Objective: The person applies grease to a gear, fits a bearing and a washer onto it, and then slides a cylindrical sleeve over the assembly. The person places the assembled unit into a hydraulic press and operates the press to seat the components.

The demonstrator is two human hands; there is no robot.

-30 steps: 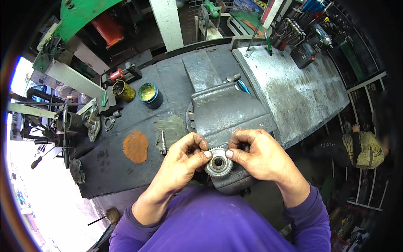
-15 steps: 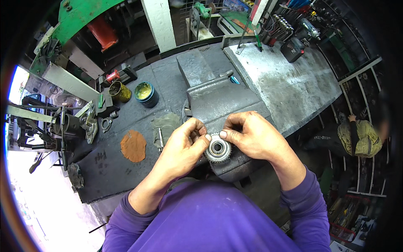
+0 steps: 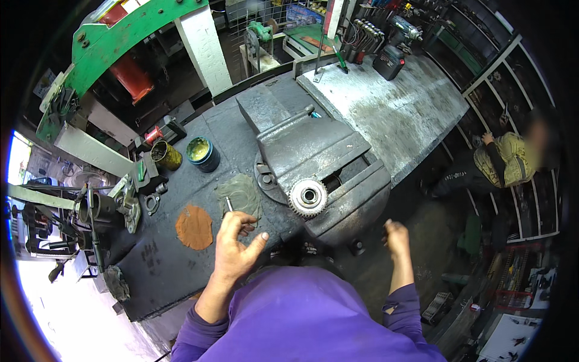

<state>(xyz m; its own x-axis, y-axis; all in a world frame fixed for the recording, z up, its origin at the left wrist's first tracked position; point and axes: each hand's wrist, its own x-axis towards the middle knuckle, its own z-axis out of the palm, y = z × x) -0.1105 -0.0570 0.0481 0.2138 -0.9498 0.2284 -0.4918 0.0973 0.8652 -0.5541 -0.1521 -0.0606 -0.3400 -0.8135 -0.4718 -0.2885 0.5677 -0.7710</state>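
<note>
At the far left, a crumpled grey rag (image 3: 116,283) lies at the corner of a dark grey workbench top (image 3: 172,262). Above it in the view stands an irregular grey metal casting (image 3: 128,205), with a flat grey metal ring with lugs (image 3: 152,203) just beside it. Next come a stained yellow cylindrical can (image 3: 166,155), a flat, roughly round orange-brown sheet (image 3: 195,228) lying nearer the person, and a round blue tub (image 3: 205,157) containing yellowish grease. A slim, bright metal shaft (image 3: 228,204) lies at the left part of a spread grey-green cloth (image 3: 244,193). The person's bare left hand (image 3: 236,248) is just beside the shaft, partly covering its near end; the thumb stands apart from the bent fingers and the grip is slack, though contact with the shaft cannot be told. At centre, a round, toothed, steel-grey gear (image 3: 307,198) with a dark central bore rests, bore facing up, on top of a large dark grey metal bench vise (image 3: 304,142), at the left end of the gap between its jaws, clear of both hands. The bare right hand (image 3: 397,241) hangs near the vise's right end, fingers partly curled; whether it grasps anything cannot be told. At far right, another person (image 3: 509,160) wears a yellow-green patterned garment.
</note>
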